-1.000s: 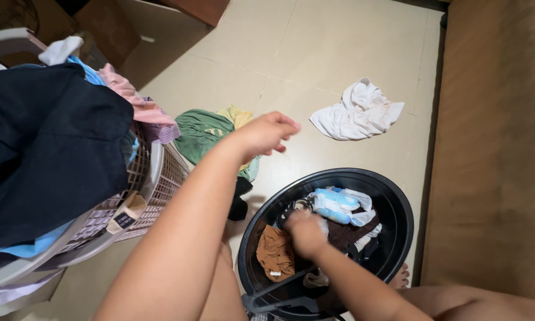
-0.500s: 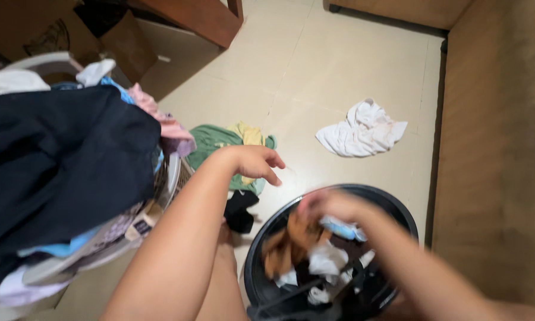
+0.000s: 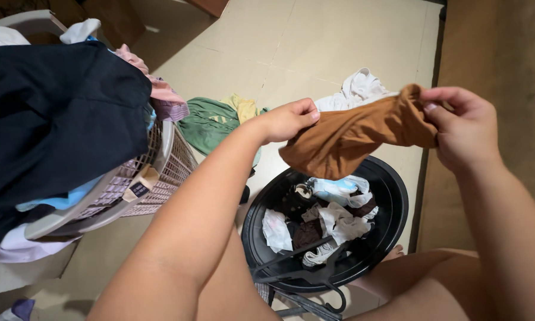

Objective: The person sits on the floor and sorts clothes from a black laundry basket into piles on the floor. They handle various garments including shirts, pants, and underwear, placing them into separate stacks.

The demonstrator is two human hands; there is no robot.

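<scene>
Brown cloth [image 3: 353, 137] hung mid-frame, pinched at each end by the left hand [image 3: 288, 119] and right hand [image 3: 460, 128]; a loosened pinch would likely drop it into the black basin [image 3: 392, 196] below.

Warm, even indoor light, brightest on the floor [image 3: 315, 41] tiles; soft shadows beside the laundry basket [image 3: 160, 160]. Sharp focus, slight wide-angle bending at edges.

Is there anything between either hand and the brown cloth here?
Nothing visible. The left hand pinches one end of the brown cloth and the right hand grips the other, so both touch it directly. It hangs stretched between them above the black basin of small clothes.
</scene>
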